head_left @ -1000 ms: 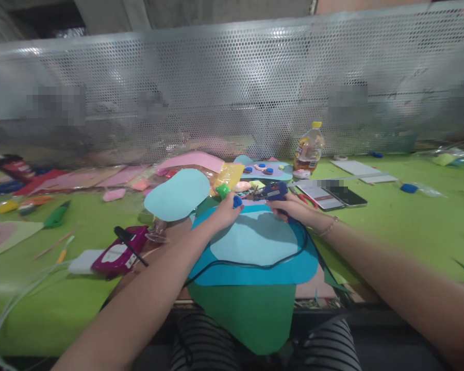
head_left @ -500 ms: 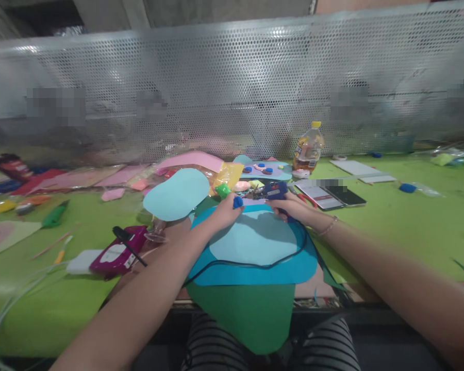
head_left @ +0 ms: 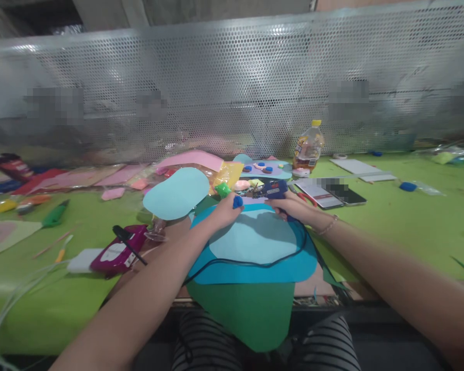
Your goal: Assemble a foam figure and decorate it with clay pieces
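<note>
My right hand is wrapped round a dark blue glue gun, whose nozzle points left. A small blue lump, which looks like modelling clay, is pinched in my left hand, close to the nozzle. Whether nozzle and lump touch, I cannot tell. Under both hands lies a light blue paper shape on a larger, deeper blue one. The gun's black cord curves across both. Below them, a green paper piece hangs over the table's front edge.
Left of my hands are a rounded pale blue paper and a magenta pack. A bottle with a yellow cap, a phone and red-handled scissors lie to the right. A perforated metal panel rises behind the green table.
Both hands keep almost the same place, still holding the glue gun and the blue lump. My legs below the table have shifted slightly.
</note>
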A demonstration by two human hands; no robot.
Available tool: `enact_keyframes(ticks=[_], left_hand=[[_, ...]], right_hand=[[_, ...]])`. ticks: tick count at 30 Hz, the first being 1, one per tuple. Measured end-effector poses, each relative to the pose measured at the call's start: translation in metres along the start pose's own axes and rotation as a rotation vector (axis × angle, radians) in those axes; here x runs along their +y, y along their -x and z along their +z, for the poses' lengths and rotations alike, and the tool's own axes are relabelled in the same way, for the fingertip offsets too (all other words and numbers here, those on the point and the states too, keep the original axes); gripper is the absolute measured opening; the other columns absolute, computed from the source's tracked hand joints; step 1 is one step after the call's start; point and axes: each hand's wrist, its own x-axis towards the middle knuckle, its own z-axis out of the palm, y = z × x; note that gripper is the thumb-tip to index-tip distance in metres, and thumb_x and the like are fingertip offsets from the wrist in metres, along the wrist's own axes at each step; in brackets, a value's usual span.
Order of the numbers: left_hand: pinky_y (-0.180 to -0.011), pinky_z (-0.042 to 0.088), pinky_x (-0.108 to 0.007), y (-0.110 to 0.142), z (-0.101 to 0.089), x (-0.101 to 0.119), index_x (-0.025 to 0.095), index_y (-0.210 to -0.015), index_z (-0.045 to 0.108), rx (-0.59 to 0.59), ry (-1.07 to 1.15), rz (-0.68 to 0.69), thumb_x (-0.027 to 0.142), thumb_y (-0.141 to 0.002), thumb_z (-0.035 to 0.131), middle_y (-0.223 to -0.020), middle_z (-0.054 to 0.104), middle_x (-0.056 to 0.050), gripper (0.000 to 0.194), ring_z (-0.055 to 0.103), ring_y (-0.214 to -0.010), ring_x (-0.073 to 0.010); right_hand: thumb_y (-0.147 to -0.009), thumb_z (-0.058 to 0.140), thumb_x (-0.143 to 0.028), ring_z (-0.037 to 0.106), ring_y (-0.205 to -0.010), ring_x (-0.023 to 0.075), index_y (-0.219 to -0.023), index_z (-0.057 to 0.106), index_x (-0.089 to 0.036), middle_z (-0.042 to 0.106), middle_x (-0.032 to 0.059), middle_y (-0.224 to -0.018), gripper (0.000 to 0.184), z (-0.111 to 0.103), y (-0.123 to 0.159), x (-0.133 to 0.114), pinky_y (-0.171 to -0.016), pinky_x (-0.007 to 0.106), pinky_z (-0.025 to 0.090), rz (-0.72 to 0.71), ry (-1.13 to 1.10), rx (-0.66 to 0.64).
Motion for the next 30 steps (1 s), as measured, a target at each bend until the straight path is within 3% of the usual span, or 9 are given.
enact_keyframes(ticks=[23, 30], left_hand=[[-0.065, 0.040, -0.029, 0.0009, -0.0019, 0.0014, 0.020, -0.087, 0.050, 0.023, -0.005, 0.059, 0.031, -0.075, 0.054, -0.083, 0.059, -0.004, 0.016, 0.055, -0.077, -0.0198], [-0.062, 0.037, -0.028, 0.0002, -0.0017, 0.0001, 0.020, -0.082, 0.048, 0.009, -0.016, 0.074, 0.032, -0.076, 0.053, -0.078, 0.055, -0.002, 0.014, 0.053, -0.073, -0.0187]], right_hand=[[-0.072, 0.066, -0.042, 0.043, -0.038, 0.0081, -0.053, 0.044, -0.019, 0.045, -0.0022, -0.045, 0.037, 0.0005, -0.0014, 0.0041, -0.038, 0.022, 0.036, -0.028, 0.030, -0.009], [-0.075, 0.064, -0.037, 0.041, -0.037, 0.0073, -0.050, 0.041, -0.019, 0.043, -0.0025, -0.042, 0.038, 0.0039, 0.0033, -0.0044, -0.039, 0.022, 0.036, -0.035, 0.042, -0.008]])
